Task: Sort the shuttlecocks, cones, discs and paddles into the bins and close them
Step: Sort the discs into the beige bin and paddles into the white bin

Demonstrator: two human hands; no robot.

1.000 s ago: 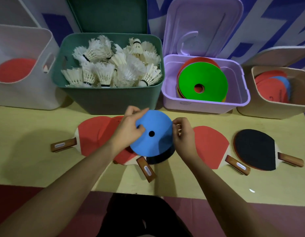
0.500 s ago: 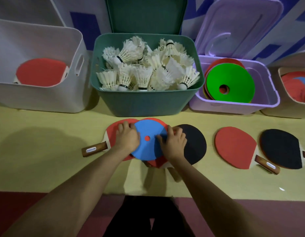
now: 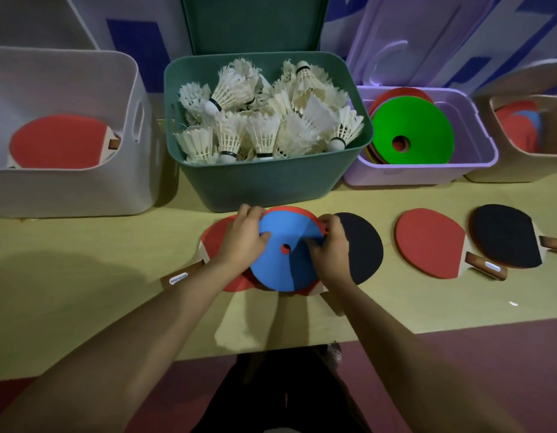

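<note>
A blue cone (image 3: pixel 283 264) with a centre hole lies over a pile of paddles at the table's middle. My left hand (image 3: pixel 244 237) grips its left edge, thumb on top. My right hand (image 3: pixel 332 245) pinches its right edge. Under it lie a red paddle (image 3: pixel 213 237) with a brown handle to the left and a black paddle (image 3: pixel 363 246) to the right. Two more paddles, one red (image 3: pixel 430 242) and one black (image 3: pixel 505 234), lie further right. The green bin (image 3: pixel 264 179) holds several white shuttlecocks (image 3: pixel 264 120). The purple bin (image 3: pixel 427 170) holds a green cone (image 3: pixel 421 129) on a stack.
A white bin (image 3: pixel 68 189) at the left holds one red paddle (image 3: pixel 58 140). A beige bin (image 3: pixel 521 160) at the far right holds red and blue discs (image 3: pixel 521 123). Green and purple lids stand open behind their bins. The yellow table (image 3: pixel 83 276) ends at a front edge near my body.
The blue cone came down from in front of the bins onto the pile of paddles. Both hands stayed on its edges, and my view shifted to the left.
</note>
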